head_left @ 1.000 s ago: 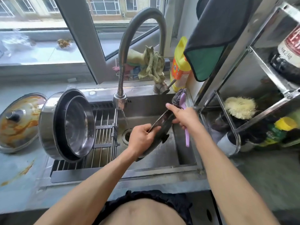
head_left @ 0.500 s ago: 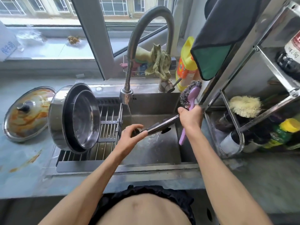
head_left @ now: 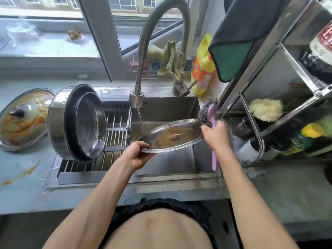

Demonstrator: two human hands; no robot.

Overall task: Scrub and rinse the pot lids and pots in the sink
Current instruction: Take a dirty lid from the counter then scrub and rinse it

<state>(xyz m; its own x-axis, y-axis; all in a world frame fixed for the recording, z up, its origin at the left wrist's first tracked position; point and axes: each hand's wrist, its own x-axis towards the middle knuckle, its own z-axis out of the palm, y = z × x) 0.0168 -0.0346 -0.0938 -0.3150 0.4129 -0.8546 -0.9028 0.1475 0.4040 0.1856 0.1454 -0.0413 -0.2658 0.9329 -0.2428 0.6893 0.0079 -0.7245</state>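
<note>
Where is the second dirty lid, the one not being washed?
The second dirty lid lies on the counter at far left, beside the tilted pots.

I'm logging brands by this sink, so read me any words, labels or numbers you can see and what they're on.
Yellow bottle: orange label, print too blurred to read.
Dark bottle on the rack: white label with red and dark lettering, blurred, not readable.
Green bottle: label too small to read.
Nothing else carries text.
</note>
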